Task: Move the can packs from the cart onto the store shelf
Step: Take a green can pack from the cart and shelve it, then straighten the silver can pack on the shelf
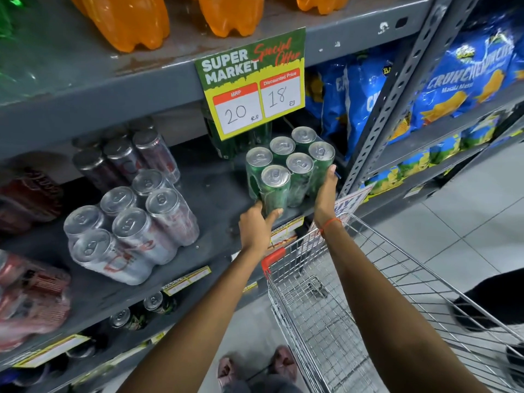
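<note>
Supermarket shelf at frame centre already carries a silver can pack, while a green can pack is gripped at the shelf's front edge by both hands, left and right, and the cart at lower right appears emptied.

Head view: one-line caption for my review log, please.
Both hands, left hand and right hand, set a green six-pack of cans on the grey shelf above the wire cart.

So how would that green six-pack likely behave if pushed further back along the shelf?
The green six-pack would probably slide as one block, since film binds its cans. It seems heavy: left hand and right hand both grip it. Tall cans might tip.
</note>
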Demonstrator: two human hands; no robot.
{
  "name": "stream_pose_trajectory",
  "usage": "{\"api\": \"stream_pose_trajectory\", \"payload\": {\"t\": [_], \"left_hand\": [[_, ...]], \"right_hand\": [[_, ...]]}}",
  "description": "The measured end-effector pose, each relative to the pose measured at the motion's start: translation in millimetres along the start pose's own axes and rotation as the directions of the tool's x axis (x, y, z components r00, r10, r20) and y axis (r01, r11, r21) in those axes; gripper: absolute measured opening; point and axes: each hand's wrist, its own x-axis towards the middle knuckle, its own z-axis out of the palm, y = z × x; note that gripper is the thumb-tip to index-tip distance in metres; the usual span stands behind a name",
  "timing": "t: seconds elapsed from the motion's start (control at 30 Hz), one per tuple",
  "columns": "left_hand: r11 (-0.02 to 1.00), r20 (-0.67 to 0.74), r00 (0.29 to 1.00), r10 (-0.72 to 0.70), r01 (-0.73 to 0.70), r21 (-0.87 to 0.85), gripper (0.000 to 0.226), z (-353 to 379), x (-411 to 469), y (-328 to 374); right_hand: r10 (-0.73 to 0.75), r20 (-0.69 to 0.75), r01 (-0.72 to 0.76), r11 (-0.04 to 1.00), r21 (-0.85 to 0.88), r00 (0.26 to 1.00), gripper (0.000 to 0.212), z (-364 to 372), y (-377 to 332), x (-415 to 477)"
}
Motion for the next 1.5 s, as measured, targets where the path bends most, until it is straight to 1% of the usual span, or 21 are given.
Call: {"api": "stream_pose_trajectory", "payload": {"t": [0.07, 0.1, 0.17, 0.2, 0.23, 0.3, 0.4, 0.47, 0.5, 0.53, 0.6, 0.63, 0.67, 0.7, 0.73, 0.77, 0.83, 0.97, 1.13, 1.3, 1.5], "left_hand": [[0.999, 0.022, 1.000, 0.017, -0.017, 0.029, 0.042, -3.1, 0.4, -0.6], [0.998, 0.033, 0.999, 0.027, -0.029, 0.047, 0.045, -6.3, -0.8, 0.4], [0.992, 0.027, 0.998, 0.056, -0.059, 0.109, 0.051, -18.6, -7.6, 3.8], [0.984, -0.001, 0.997, 0.083, -0.082, 0.155, 0.055, -27.3, -13.1, 4.4], [0.974, -0.053, 0.990, 0.132, -0.119, 0.191, 0.061, -38.0, -20.0, 3.3], [0.950, -0.204, 0.940, 0.274, -0.231, 0.211, 0.068, -65.1, -37.4, -1.8], [0.915, -0.406, 0.822, 0.398, -0.323, 0.244, 0.059, -107.7, -55.4, -23.6], [0.905, -0.489, 0.770, 0.409, -0.276, 0.323, 0.053, -132.0, -62.4, -45.1], [0.905, -0.529, 0.752, 0.392, -0.213, 0.369, 0.055, -142.0, -66.4, -57.7], [0.908, -0.571, 0.740, 0.356, -0.130, 0.398, 0.059, -150.5, -69.8, -71.3], [0.932, -0.645, 0.731, 0.225, 0.033, 0.362, 0.077, -163.5, -76.8, -99.5], [0.954, -0.663, 0.738, 0.122, 0.098, 0.284, 0.087, -168.8, -80.3, -110.2], [0.978, -0.650, 0.760, -0.015, 0.146, 0.147, 0.095, -172.8, -83.7, -118.2], [0.982, -0.602, 0.784, -0.153, 0.190, -0.002, 0.096, -175.8, -85.7, -124.3], [0.965, -0.535, 0.804, -0.261, 0.238, -0.112, 0.089, -176.6, -86.6, -131.3], [0.946, -0.475, 0.818, -0.324, 0.279, -0.165, 0.076, -176.2, -86.7, -137.0], [0.943, -0.430, 0.840, -0.332, 0.279, -0.183, 0.060, -175.6, -85.1, -145.5], [0.947, -0.423, 0.865, -0.270, 0.160, -0.278, 0.060, -172.8, -85.6, -153.0], [0.942, -0.429, 0.872, -0.236, 0.098, -0.320, 0.064, -167.1, -85.6, -168.9], [0.921, -0.333, 0.915, -0.228, 0.092, -0.378, 0.068, -172.1, -85.1, -179.8], [0.925, -0.345, 0.917, -0.201, 0.062, -0.375, 0.068, -171.9, -86.4, -179.2]], "right_hand": [[-0.041, -0.019, 0.042, 0.997, 0.070, 0.999, 0.073, 3.5, 0.0, -4.8], [-0.063, -0.091, 0.070, 0.994, 0.080, 0.994, 0.068, 6.8, 0.5, -11.5], [-0.235, -0.251, 0.230, 0.972, -0.050, 0.939, 0.060, 19.0, -8.8, -37.8], [-0.346, -0.289, 0.324, 0.938, -0.121, 0.893, 0.058, 27.5, -11.9, -53.5], [-0.447, -0.283, 0.425, 0.894, -0.140, 0.848, 0.055, 34.5, -8.9, -68.0], [-0.610, -0.188, 0.592, 0.792, -0.147, 0.770, 0.051, 52.1, -4.9, -95.2], [-0.761, 0.026, 0.758, 0.641, -0.118, 0.648, 0.051, 85.8, 3.2, -129.0], [-0.818, 0.167, 0.834, 0.535, -0.132, 0.551, 0.051, 109.9, 15.7, -143.5], [-0.817, 0.231, 0.849, 0.512, -0.132, 0.529, 0.050, 122.1, 24.4, -148.1], [-0.791, 0.295, 0.842, 0.525, -0.123, 0.536, 0.051, 134.1, 34.7, -150.6], [-0.670, 0.419, 0.769, 0.626, -0.125, 0.613, 0.057, 156.3, 57.6, -154.4], [-0.584, 0.476, 0.707, 0.696, -0.122, 0.657, 0.060, 164.4, 69.6, -154.0], [-0.488, 0.519, 0.623, 0.773, -0.116, 0.702, 0.062, 169.4, 80.9, -152.8], [-0.392, 0.552, 0.533, 0.839, -0.113, 0.736, 0.058, 172.0, 90.7, -151.3], [-0.320, 0.573, 0.469, 0.874, -0.129, 0.754, 0.050, 171.5, 98.8, -148.5], [-0.285, 0.578, 0.448, 0.880, -0.158, 0.764, 0.043, 169.3, 104.6, -145.4], [-0.285, 0.564, 0.469, 0.858, -0.210, 0.775, 0.046, 164.8, 110.8, -140.3], [-0.322, 0.552, 0.522, 0.816, -0.250, 0.769, 0.066, 163.7, 113.9, -140.1], [-0.311, 0.524, 0.527, 0.782, -0.332, 0.793, 0.050, 159.4, 109.4, -142.6], [-0.351, 0.456, 0.526, 0.776, -0.347, 0.818, 0.050, 143.4, 115.6, -152.6], [-0.367, 0.435, 0.525, 0.785, -0.330, 0.822, 0.051, 142.5, 115.1, -157.1]]}}
